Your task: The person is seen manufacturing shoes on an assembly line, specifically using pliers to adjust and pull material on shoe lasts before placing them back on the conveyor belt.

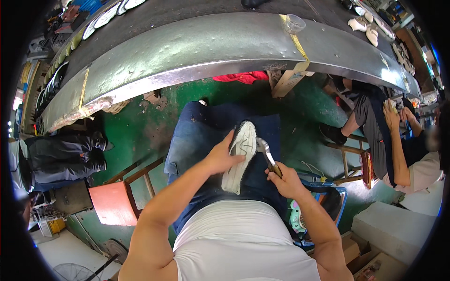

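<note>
Midway, seemingly: left hand (219, 158) pinning white shoe (240, 157) at frame centre, right hand (286, 180) clutching hammer (267, 154) against sole; hammering unfinished.

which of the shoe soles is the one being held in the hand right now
The white sole on the person's lap, steadied by the left hand while the right hand holds a hammer to it. The other soles lie untouched on the far conveyor.

Matt white shoe sole (240, 157) on my blue denim lap (201, 136); shiny metal-headed, wooden-handled hammer (267, 154); dull, dented steel bench (197, 51).
</note>
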